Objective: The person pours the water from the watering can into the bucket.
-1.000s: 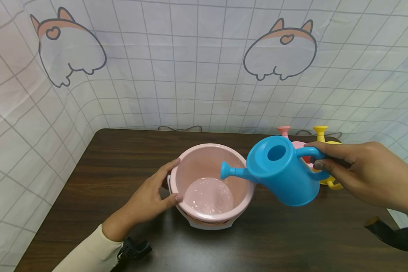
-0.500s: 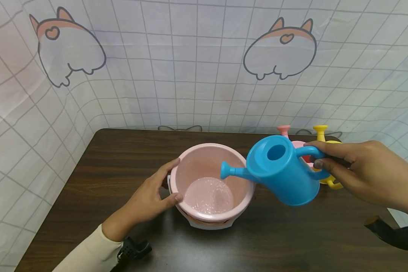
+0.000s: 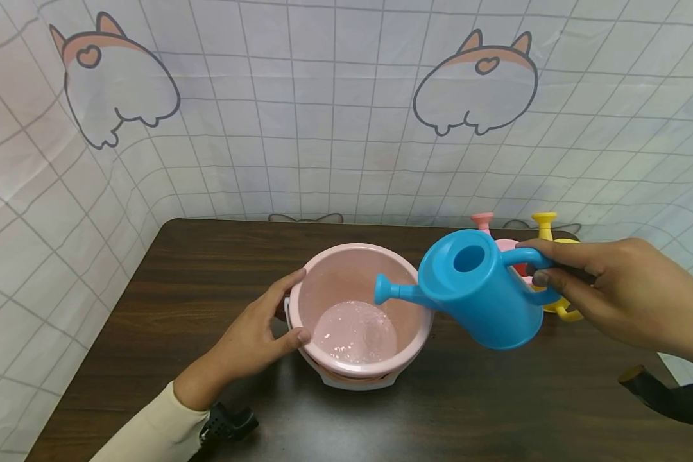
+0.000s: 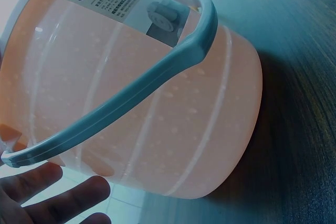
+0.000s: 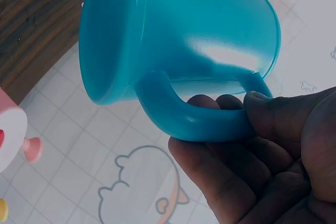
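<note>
A blue watering can (image 3: 485, 301) is held in the air by its handle in my right hand (image 3: 618, 289). It tilts left, and its spout (image 3: 393, 290) reaches over a pink bucket (image 3: 358, 256). Glinting, rippled water (image 3: 355, 333) covers the bucket's bottom. My left hand (image 3: 254, 327) rests at the bucket's left rim, thumb and index finger spread along it. In the left wrist view the other fingers (image 4: 79, 198) extend beside the bucket's wall, under the grey carrying handle (image 4: 126, 103). The right wrist view shows fingers and thumb curled around the can's handle (image 5: 205, 121).
Behind the blue can, partly hidden, stand a pink watering can (image 3: 482, 221) and a yellow watering can (image 3: 545, 224). The dark wooden table (image 3: 219, 256) backs onto a white gridded curtain (image 3: 323, 128) with cartoon prints. Black straps (image 3: 670, 398) hang at the wrists.
Both hands, the blue watering can and the bucket stay practically in place. Only the ripples and glints on the water in the bucket shift.
</note>
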`<state>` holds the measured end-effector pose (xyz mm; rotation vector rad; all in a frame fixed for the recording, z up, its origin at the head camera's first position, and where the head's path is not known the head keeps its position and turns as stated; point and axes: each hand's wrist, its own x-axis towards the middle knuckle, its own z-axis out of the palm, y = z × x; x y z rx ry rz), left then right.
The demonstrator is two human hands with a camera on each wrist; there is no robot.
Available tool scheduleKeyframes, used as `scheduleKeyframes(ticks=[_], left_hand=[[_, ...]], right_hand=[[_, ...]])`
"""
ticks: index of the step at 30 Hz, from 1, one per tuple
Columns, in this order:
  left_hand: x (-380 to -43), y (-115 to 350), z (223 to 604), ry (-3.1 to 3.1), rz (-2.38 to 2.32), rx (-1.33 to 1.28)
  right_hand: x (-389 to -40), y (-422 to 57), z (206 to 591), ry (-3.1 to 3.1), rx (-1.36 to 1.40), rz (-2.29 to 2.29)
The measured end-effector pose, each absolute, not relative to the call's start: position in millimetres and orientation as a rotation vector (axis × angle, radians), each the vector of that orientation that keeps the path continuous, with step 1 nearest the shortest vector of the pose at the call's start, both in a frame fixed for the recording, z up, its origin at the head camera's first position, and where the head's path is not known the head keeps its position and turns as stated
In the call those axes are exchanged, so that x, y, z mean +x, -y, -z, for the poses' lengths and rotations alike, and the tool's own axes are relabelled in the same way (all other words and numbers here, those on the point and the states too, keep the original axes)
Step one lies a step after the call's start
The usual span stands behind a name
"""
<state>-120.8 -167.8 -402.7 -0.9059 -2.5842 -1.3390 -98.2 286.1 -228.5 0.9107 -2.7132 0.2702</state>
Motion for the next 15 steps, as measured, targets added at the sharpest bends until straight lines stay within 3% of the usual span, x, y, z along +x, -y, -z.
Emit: scheduleKeyframes(ticks=[15], left_hand=[[-120.7,168.0,403.5,2.589,1.357,-0.890]], right_hand=[[-99.6,-285.6,228.1,2.711,0.917,-0.247]])
